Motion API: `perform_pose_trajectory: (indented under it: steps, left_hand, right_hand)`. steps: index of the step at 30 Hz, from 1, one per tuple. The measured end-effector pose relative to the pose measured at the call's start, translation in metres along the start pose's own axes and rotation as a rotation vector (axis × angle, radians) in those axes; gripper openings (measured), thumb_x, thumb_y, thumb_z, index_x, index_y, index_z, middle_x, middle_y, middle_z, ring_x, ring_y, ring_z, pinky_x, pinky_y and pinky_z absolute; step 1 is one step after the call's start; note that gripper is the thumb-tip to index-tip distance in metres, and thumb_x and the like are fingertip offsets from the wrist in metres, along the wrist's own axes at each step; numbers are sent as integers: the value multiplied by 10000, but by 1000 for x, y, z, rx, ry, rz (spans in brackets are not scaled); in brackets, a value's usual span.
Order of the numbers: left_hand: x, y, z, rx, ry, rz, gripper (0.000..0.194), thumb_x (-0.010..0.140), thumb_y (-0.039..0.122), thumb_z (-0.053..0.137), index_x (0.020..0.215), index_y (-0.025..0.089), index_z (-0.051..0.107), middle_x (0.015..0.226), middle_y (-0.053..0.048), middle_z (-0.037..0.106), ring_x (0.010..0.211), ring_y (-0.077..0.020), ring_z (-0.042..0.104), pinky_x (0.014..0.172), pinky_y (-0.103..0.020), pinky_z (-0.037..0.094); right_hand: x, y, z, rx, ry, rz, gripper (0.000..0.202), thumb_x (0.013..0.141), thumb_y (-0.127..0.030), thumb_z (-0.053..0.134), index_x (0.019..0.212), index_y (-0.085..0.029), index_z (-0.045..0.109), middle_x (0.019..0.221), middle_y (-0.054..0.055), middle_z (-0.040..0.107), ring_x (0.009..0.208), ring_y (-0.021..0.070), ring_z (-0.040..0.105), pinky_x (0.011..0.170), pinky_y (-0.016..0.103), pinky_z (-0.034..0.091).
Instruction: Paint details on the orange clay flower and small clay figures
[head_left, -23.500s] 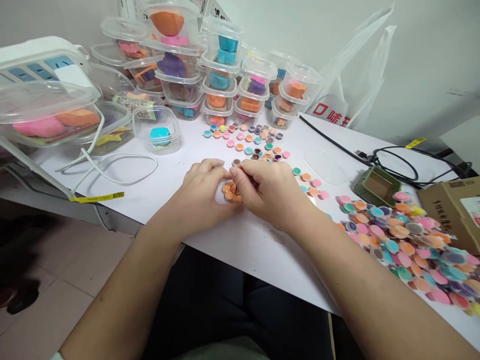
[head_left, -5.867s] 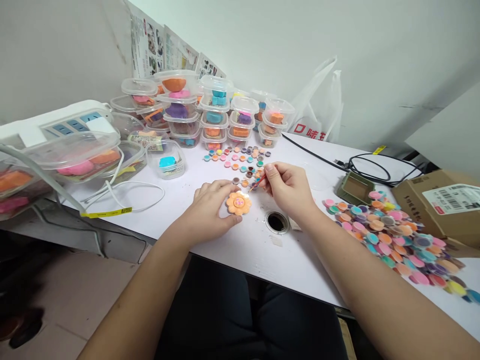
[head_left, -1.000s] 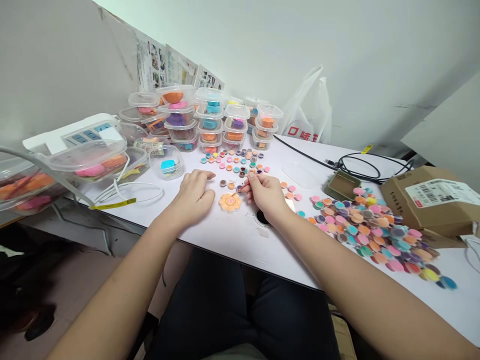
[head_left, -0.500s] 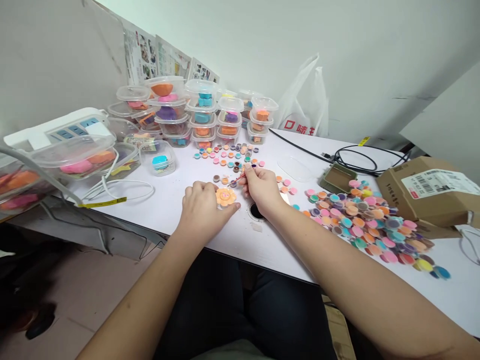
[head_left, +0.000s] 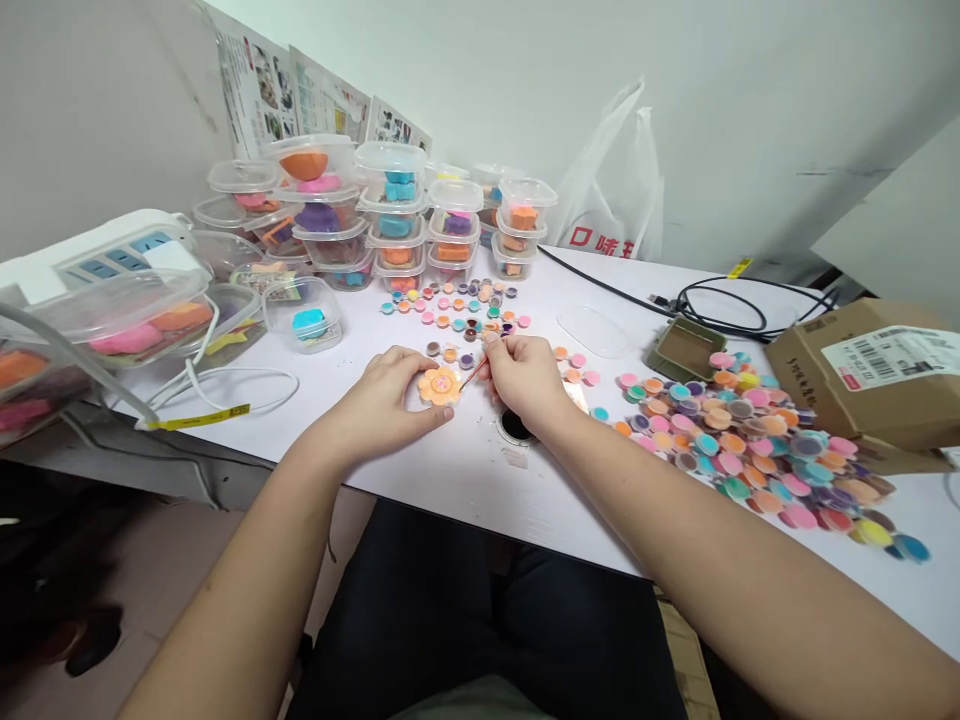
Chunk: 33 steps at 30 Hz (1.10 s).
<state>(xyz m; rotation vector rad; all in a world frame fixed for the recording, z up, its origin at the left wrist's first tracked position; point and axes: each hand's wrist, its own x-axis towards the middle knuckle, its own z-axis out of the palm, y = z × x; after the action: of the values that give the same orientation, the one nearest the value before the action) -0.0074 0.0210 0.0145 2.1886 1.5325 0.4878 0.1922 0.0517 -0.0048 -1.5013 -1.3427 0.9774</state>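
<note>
An orange flower-shaped piece [head_left: 440, 386] with a pink centre is on the white table, held at its edge between the thumb and fingers of my left hand [head_left: 390, 392]. My right hand [head_left: 523, 372] pinches a thin red paintbrush [head_left: 477, 366]. Its tip is at the flower's right edge; whether it touches cannot be made out. Small paint pots [head_left: 450, 354] in joined strips sit just behind both hands. Beside my right wrist, a round black hole [head_left: 514, 425] opens in the table.
Many loose paint pots [head_left: 735, 430] are heaped at the right, near a green tray [head_left: 682, 350] and a cardboard box [head_left: 862, 370]. Clear tubs [head_left: 394, 215] with coloured pieces are stacked at the back. A power strip [head_left: 105, 262] and cables lie left; a plastic bag [head_left: 611, 190] stands behind.
The flower and my left hand have shifted slightly left. The brush tip has gone from the flower's upper right to its right edge. The camera view has shifted a little.
</note>
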Motion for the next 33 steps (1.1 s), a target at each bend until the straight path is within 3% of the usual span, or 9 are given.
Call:
perform_pose_trajectory:
  steps: [4,9,15,20,26,30,33]
  left_hand:
    - [-1,-2,3,-15,13,22,603,820,556,677,1311,213,607,1396,-92,545,1339,-312,481,1148,-447,404]
    - [-1,-3,3,-34,35,37,595,828,528,673,1318,195,613,1385,-96,551,1330,-302,494,1155,-439,401]
    - [-2,-4,4,-41,31,44,603,828,514,667,1341,201,607,1398,-93,560,1324,-318,506,1147,-454,413]
    - [0,-8,5,-54,34,62,628,827,516,661,1365,199,604,1417,-98,557,1315,-324,517,1142,-454,424]
    - [0,-11,5,-65,29,69,650,823,516,655,1388,199,600,1428,-105,555,1289,-325,540,1129,-460,440]
    - [1,-13,6,-77,36,74,651,815,519,662,1377,196,608,1426,-114,557,1318,-328,526,1136,-463,432]
    - [2,-14,6,-74,41,76,654,809,524,669,1375,203,607,1432,-114,554,1335,-329,517,1145,-465,425]
  right_hand:
    - [2,1,0,-49,34,3,446,969,-426,530,608,-181,620,573,41,664,428,115,523,444,249,396]
    - [2,0,-1,66,19,60,400,964,-415,537,641,-189,601,667,47,708,411,119,543,423,258,423]
    - [3,4,0,-6,2,-40,421,969,-435,545,639,-182,616,620,47,691,444,113,522,454,248,406]
    - [3,2,0,67,26,24,419,975,-422,527,636,-187,601,664,54,716,404,113,505,438,269,408]
    - [3,2,0,-29,-12,-84,445,977,-401,508,614,-180,640,569,37,668,425,120,504,467,262,396]
    - [5,5,0,-14,55,-25,455,970,-438,493,615,-188,629,572,40,669,399,136,508,453,282,394]
    - [6,7,0,6,16,-68,456,965,-465,493,630,-191,637,602,37,687,432,135,529,479,274,409]
